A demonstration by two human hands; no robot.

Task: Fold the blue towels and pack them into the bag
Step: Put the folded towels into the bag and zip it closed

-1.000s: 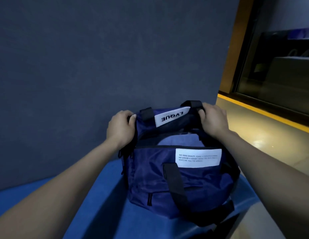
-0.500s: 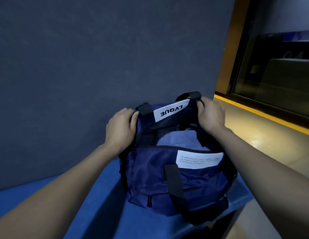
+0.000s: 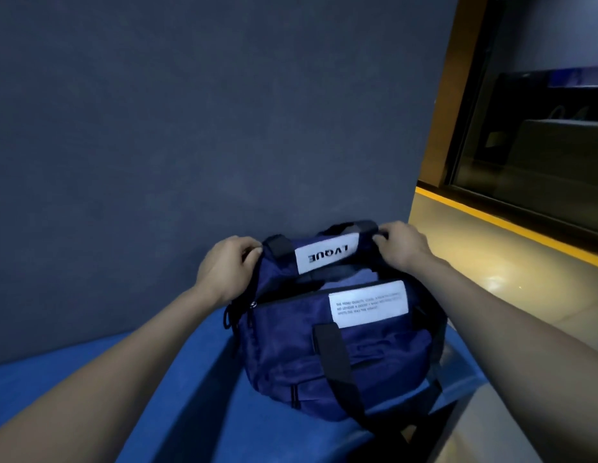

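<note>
Between the left hand and the right hand, the bag is dark navy with black straps. Its white label between the hands bears black letters; a second white patch nearer the person carries fine dark print. A paler blue towel shows inside the opening. Beneath both forearms the table cover is bright blue. Beyond the hands the wall is plain slate grey. Right of the right hand, a yellow stripe edges a pale glossy floor.

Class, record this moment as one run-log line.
left hand: grips bag left end | right hand: grips right end | towel: inside | mouth: part open
</note>
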